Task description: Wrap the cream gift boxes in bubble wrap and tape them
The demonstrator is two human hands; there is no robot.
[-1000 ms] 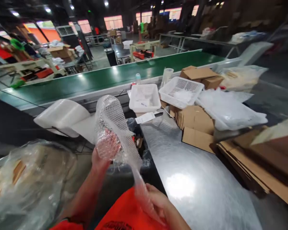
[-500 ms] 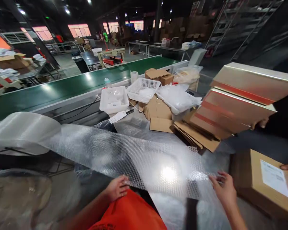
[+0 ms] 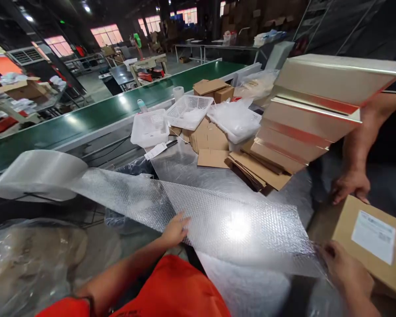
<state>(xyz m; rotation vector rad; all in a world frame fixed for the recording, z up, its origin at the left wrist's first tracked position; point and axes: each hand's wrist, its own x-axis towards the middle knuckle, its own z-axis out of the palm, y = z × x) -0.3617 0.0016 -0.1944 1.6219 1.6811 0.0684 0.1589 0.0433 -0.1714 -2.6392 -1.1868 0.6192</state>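
Observation:
A clear strip of bubble wrap (image 3: pixel 214 215) runs from its large roll (image 3: pixel 39 174) at the left across the metal table (image 3: pixel 185 169). My left hand (image 3: pixel 176 230) rests on the strip's near edge, fingers stretched out and apart. At the right end, my right hand (image 3: pixel 348 268) is closed on the corner of the bubble wrap and pulls it taut. Close beside that hand is a taped cardboard box (image 3: pixel 341 224) with a white label (image 3: pixel 373 237).
Another person's hand (image 3: pixel 351 187) touches the labelled box. Shiny-edged boxes (image 3: pixel 317 105) lean in a stack at the right. White baskets (image 3: pixel 150 127), flat cardboard (image 3: pixel 213 158) and a plastic bag (image 3: pixel 234 116) sit at the table's back, before a green conveyor belt (image 3: pixel 95 116).
My right hand has moved right with the bubble wrap's end, stretching the strip further. My left hand has shifted slightly up and right. The other person's hand has moved along the box.

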